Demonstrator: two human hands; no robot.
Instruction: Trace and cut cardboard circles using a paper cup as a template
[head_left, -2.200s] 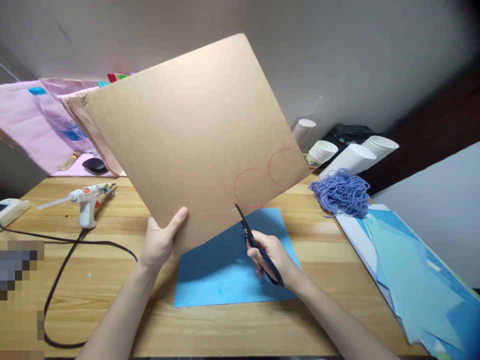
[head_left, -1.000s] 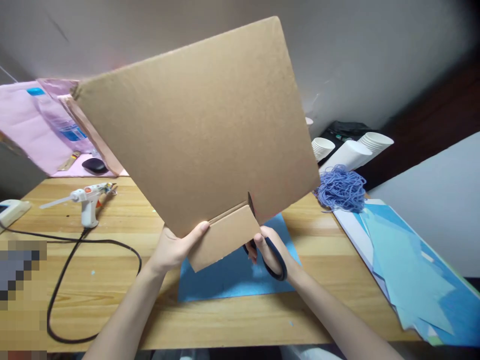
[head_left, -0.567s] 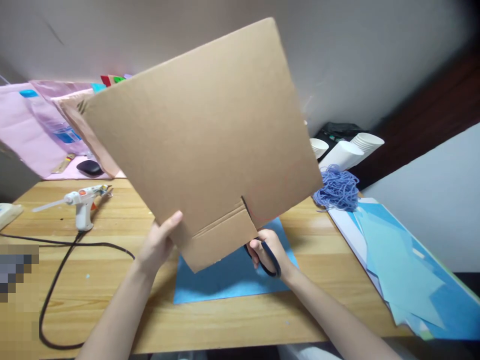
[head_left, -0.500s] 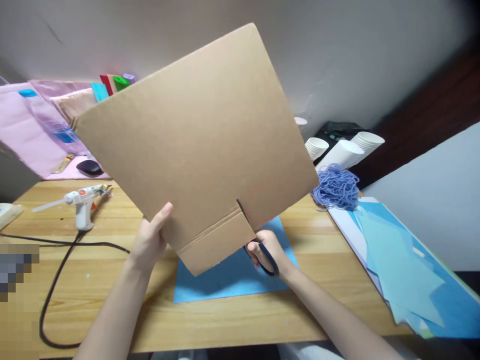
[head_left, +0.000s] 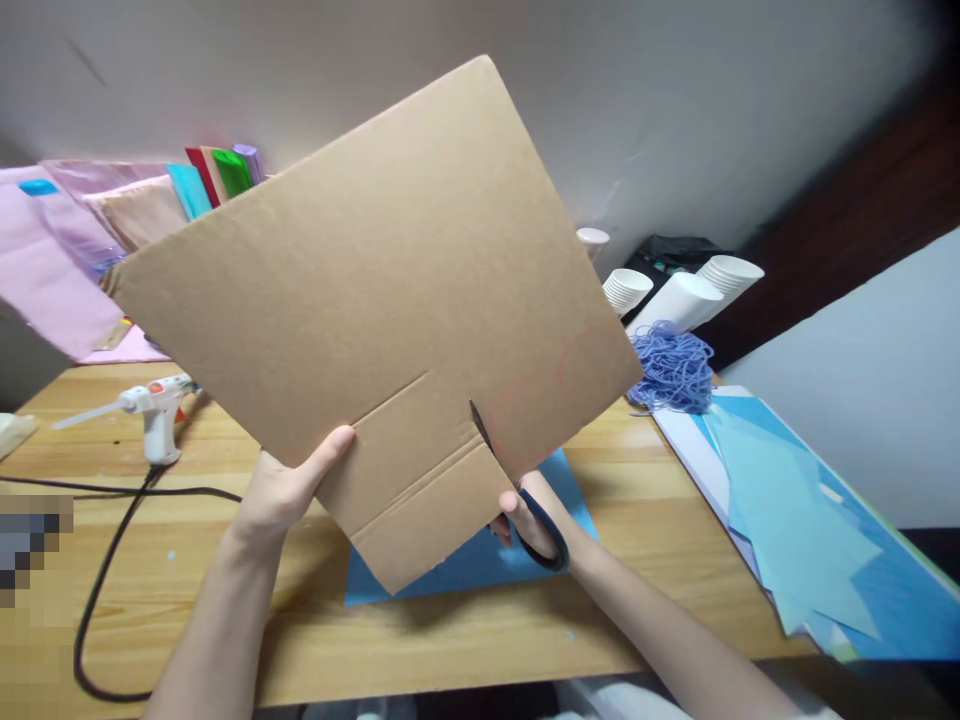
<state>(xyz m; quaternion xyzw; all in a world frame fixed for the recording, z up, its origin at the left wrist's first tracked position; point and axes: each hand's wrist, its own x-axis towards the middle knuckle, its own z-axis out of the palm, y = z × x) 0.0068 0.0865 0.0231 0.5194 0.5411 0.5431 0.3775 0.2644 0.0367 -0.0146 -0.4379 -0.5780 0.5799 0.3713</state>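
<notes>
A large brown cardboard sheet (head_left: 390, 270) is held up, tilted, above the wooden table. My left hand (head_left: 289, 490) grips its lower left edge, thumb on the near face and fingers hidden behind. My right hand (head_left: 525, 515) is closed on dark-handled scissors (head_left: 551, 555), whose blade shows in a cut running up from the lower edge. Left of the cut, a strip with crease lines hangs down. Faint red curved marks show on the cardboard right of the blade. A blue sheet (head_left: 457, 570) lies on the table beneath.
At left stand a white glue gun (head_left: 160, 420) and its black cable (head_left: 105, 590). Colored folded packs (head_left: 225, 175) lean behind. To the right are paper cups (head_left: 679, 300), a tangle of purple-blue cord (head_left: 673, 370) and light blue paper sheets (head_left: 795, 510) on the wooden table (head_left: 420, 660).
The cardboard has shifted slightly left, and its lower flap hangs lower. A new crease line shows beside my left thumb. The scissors remain in the cut.
</notes>
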